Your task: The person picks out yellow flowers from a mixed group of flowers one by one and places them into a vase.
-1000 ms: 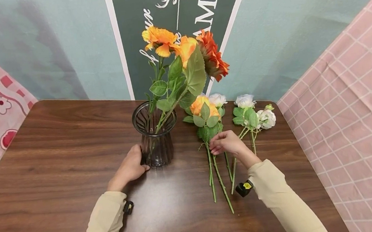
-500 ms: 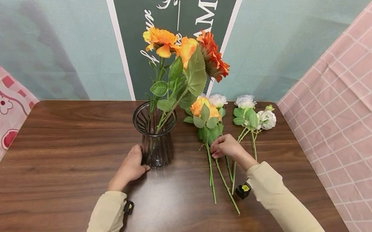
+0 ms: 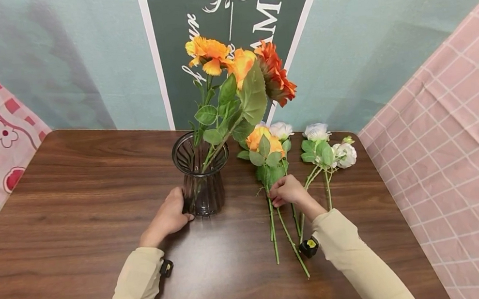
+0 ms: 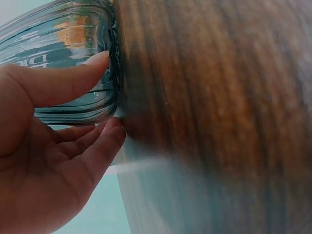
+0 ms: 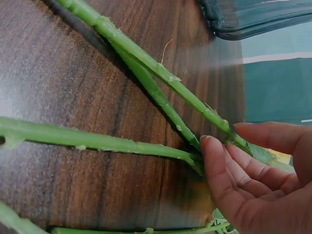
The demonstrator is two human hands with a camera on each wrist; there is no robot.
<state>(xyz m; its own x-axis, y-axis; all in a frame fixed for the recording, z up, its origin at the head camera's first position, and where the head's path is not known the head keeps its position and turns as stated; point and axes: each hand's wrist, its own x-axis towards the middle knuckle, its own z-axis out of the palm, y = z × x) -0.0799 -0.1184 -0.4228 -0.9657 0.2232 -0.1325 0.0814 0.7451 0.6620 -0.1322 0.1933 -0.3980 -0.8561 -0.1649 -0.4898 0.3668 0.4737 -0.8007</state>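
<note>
As left fingers (image 4: 101, 146) grip the ribbed vase (image 3: 204, 191), right fingers (image 5: 218, 178) curl round green stems (image 5: 92, 140).

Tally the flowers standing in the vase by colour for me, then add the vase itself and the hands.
Orange flowers: 2
Red flower: 1
Vase: 1
Left hand and right hand: 2
Total: 6

Bright, even light in the head view, whitish glare on the tabletop (image 3: 208, 269), soft shadow on the blue backdrop (image 3: 78, 74), left wrist view blurring the tabletop grain, glints along the vase (image 4: 63, 51), right wrist view crisper on the stems (image 5: 129, 48).
</note>
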